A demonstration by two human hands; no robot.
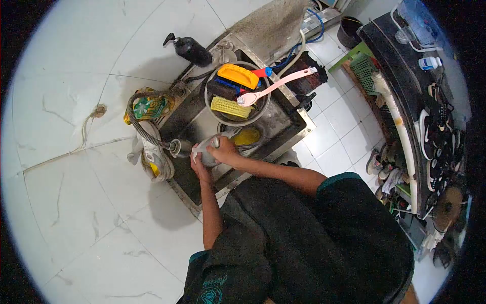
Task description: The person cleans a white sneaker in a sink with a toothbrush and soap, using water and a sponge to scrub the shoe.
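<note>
Both hands are over the metal sink (177, 121), close to the end of a flexible hose faucet (147, 133). My left hand (201, 167) is wrapped round the left end of a greyish-white item (206, 152), whose exact kind is unclear. My right hand (226, 152) grips the same item from above, its fingers closed. Just beyond them, a yellow object (248, 136) lies in the sink. Above it, a round metal bowl (208, 99) holds a yellow-orange brush (238, 76), a pale yellow brush (230, 107) and a pink-handled brush (276, 86).
A black pump bottle (192, 51) stands behind the sink. Plastic bags (154, 157) hang at its left. On the right, a dark rack (400, 86) holds several shoes (424, 133), with more shoes below. A black bucket (348, 33) stands at the back.
</note>
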